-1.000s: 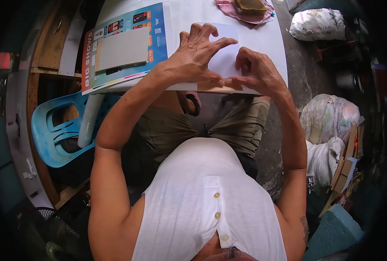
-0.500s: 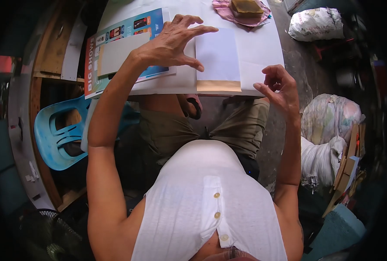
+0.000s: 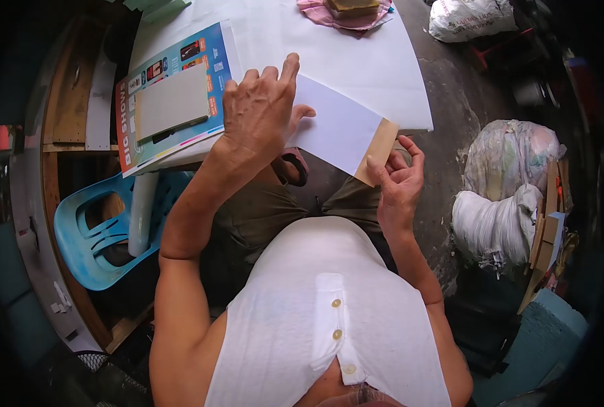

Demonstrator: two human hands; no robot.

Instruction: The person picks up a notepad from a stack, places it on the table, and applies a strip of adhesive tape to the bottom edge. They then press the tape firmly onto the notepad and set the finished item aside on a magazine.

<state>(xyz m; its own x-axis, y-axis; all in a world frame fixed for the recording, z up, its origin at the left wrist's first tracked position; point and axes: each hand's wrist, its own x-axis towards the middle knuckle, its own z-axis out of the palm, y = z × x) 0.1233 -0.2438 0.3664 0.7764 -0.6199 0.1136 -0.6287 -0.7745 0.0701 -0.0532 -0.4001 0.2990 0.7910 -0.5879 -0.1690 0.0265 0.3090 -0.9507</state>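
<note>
A white paper pad (image 3: pixel 342 125) with a tan strip along one end lies slantwise over the table's near edge, its strip end out past the edge. My right hand (image 3: pixel 400 178) grips that strip, thumb on top and fingers curled at the far side. At the pad's other end is my left hand (image 3: pixel 261 105), its thumb over the white face and its fingers at the far edge; it hides that end. To the left, a grey board-backed pad (image 3: pixel 173 102) with a tan strip rests on a printed "BIG SHOWS" poster (image 3: pixel 131 132).
The white table (image 3: pixel 376 68) holds a pink cloth (image 3: pixel 346 20) with a yellowish-brown block (image 3: pixel 351 7) at the back. A blue plastic chair (image 3: pixel 88 251) stands at lower left. On the right floor are a white sack (image 3: pixel 471 19) and a clear plastic bundle (image 3: pixel 512 163).
The pad was lying square on the table; now it is turned, its strip end toward the right. My right hand has come in and taken the strip. My left hand has closed on the other end.
</note>
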